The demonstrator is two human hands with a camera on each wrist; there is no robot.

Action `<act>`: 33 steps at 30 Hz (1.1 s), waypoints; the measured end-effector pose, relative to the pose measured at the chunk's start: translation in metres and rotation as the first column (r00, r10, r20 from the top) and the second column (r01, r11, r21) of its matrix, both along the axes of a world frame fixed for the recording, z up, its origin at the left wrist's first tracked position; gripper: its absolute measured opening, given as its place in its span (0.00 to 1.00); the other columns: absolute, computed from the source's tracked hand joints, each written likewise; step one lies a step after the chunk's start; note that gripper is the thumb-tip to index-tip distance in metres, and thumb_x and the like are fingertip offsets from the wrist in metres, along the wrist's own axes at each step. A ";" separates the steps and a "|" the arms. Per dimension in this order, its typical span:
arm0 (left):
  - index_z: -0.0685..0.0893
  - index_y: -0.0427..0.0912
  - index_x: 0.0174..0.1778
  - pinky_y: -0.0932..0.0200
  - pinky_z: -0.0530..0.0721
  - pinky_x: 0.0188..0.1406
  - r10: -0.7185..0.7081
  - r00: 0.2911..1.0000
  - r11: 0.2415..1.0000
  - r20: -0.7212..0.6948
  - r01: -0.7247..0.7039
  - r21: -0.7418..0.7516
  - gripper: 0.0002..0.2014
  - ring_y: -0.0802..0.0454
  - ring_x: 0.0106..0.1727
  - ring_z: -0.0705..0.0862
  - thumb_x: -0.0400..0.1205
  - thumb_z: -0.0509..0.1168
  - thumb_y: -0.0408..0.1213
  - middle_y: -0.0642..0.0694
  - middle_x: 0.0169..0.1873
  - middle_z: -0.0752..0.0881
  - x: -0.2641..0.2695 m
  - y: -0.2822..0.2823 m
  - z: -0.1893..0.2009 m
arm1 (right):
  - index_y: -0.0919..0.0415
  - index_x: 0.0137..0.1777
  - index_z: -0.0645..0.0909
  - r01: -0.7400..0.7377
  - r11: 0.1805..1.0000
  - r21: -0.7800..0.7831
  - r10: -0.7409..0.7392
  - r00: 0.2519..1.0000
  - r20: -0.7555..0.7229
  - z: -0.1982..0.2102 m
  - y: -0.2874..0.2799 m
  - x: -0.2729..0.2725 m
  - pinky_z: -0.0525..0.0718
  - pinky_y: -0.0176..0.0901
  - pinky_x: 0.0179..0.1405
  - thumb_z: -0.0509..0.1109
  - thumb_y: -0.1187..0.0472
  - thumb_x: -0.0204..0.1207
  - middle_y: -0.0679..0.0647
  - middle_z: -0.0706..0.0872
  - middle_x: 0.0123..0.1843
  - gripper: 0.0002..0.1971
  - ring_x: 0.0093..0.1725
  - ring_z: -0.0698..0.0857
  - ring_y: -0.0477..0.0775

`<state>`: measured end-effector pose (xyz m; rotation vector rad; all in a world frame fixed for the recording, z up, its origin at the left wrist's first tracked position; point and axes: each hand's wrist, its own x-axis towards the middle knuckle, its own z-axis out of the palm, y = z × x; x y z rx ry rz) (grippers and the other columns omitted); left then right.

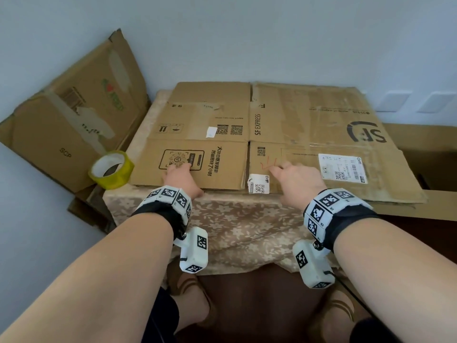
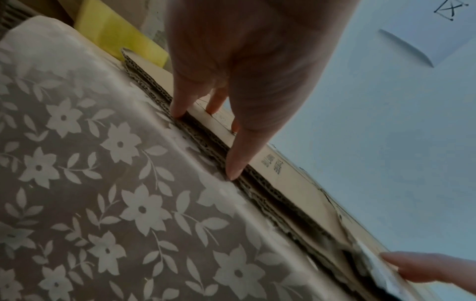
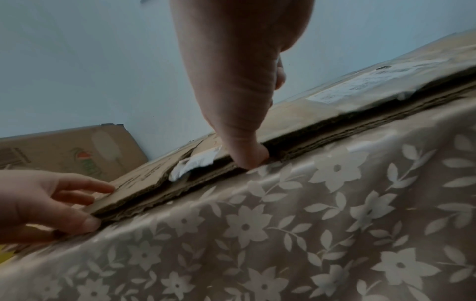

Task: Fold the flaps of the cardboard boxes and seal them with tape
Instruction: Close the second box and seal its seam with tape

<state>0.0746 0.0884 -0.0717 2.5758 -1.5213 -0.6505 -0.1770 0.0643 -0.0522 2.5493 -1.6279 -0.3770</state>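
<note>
A stack of flattened cardboard boxes (image 1: 222, 115) printed "SF EXPRESS" lies on a table draped with a floral cloth (image 1: 247, 224). My left hand (image 1: 178, 175) is at the near edge of the top box's left flap, fingers on top and thumb (image 2: 233, 171) pushed into the edge. My right hand (image 1: 296, 179) is on the right flap beside a white label (image 1: 258, 184), with its thumb (image 3: 251, 158) tucked under the same top sheet (image 3: 309, 110). A yellow tape roll (image 1: 111, 169) stands at the table's left corner.
A large taped carton (image 1: 74, 115) leans against the wall at the left. An open brown box (image 1: 432, 157) stands to the right of the table. The wall runs close behind the table. My legs are below the table's front edge.
</note>
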 end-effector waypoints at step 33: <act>0.79 0.53 0.62 0.43 0.76 0.55 -0.092 0.937 0.862 0.338 0.245 -0.444 0.16 0.39 0.63 0.71 0.84 0.54 0.32 0.42 0.52 0.81 -0.040 0.025 0.188 | 0.56 0.58 0.84 0.208 0.835 -0.509 -0.143 0.976 0.164 0.175 0.027 -0.041 0.75 0.46 0.38 0.57 0.69 0.79 0.56 0.84 0.54 0.16 0.61 0.78 0.60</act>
